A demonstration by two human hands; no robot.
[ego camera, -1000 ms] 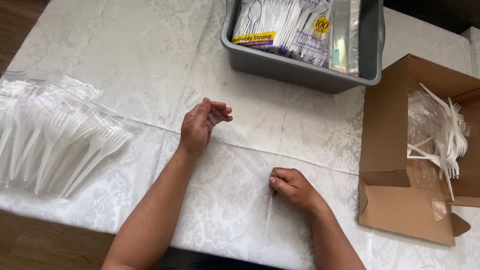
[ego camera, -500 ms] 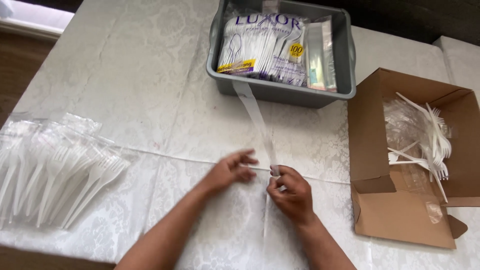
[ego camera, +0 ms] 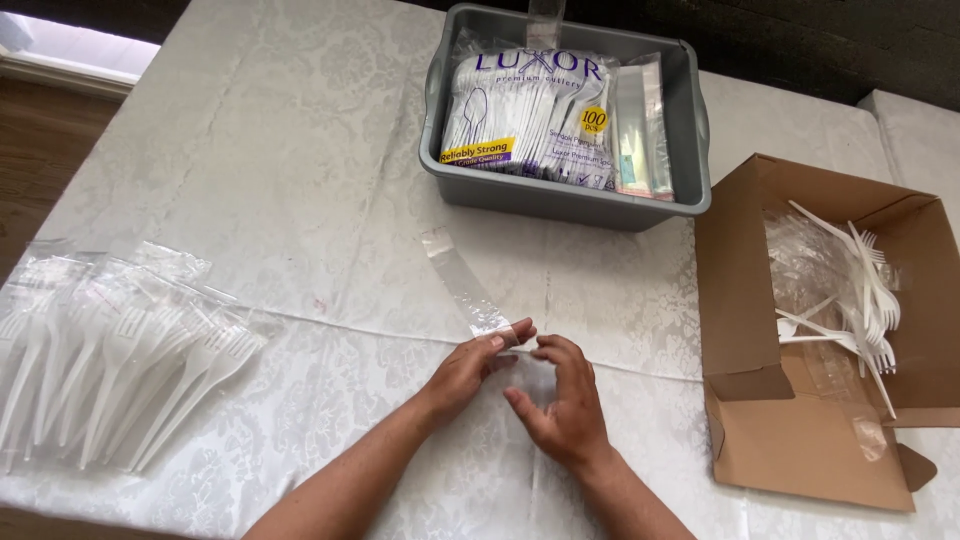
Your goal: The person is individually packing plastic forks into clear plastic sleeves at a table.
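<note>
Near the surface's [ego camera: 300,150] front edge, left hand [ego camera: 470,368] pinches a narrow clear sleeve [ego camera: 466,283] by its open end; right hand [ego camera: 562,400], half-curled and empty, hovers beside, apparently steadying the mouth.

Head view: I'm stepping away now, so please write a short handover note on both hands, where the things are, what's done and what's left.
Left hand: pinches the end of a clear sleeve on the table.
Right hand: beside it; what it holds is hidden.
Bagged forks lie fanned at the left.
Loose forks sit in the cardboard box at the right.
Grey tub holds an unopened cutlery pack.
Done: the bagged pile.
Left: apparently the loose forks.
</note>
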